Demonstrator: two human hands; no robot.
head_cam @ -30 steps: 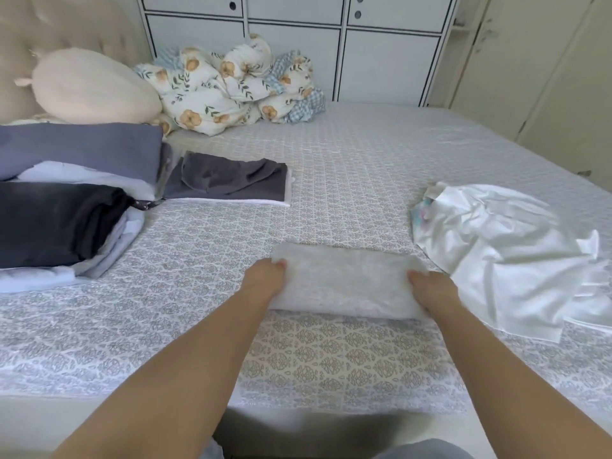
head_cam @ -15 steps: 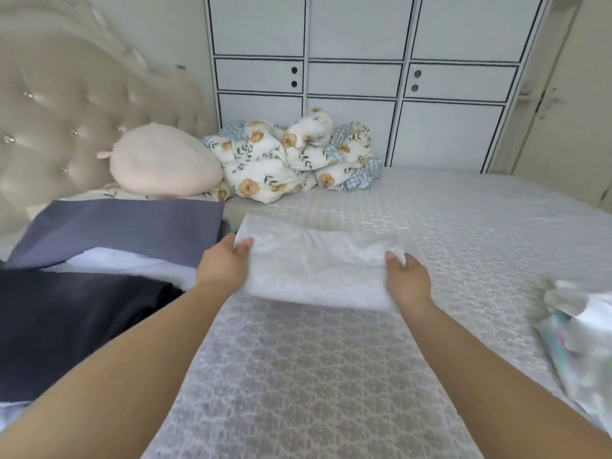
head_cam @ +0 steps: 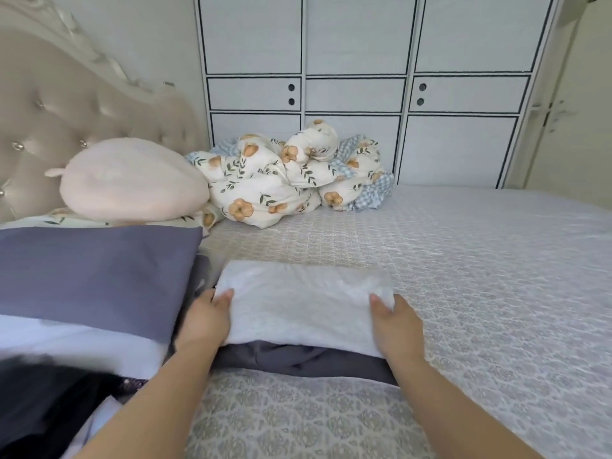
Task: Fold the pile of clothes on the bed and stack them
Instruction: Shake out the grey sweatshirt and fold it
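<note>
Two hands grip one folded white garment [head_cam: 306, 301]: the left hand [head_cam: 207, 318] pinches its 9 o'clock end, the right hand [head_cam: 395, 321] its 3 o'clock end, so its long axis runs 9 to 3. It lies flat on a folded dark grey garment [head_cam: 298, 357] on the bed [head_cam: 480, 276]. At 9 o'clock a taller folded stack [head_cam: 92, 276] crowds the left hand; a floral duvet [head_cam: 288, 177] sits at 12.

Your bed [head_cam: 463, 260], patterned grey cover, carries a folded dark grey garment [head_cam: 298, 357] at centre, stacked folded clothes [head_cam: 92, 276] at left, and a floral quilt [head_cam: 281, 180] bunched beside a pink pillow [head_cam: 132, 180] upper left.
</note>
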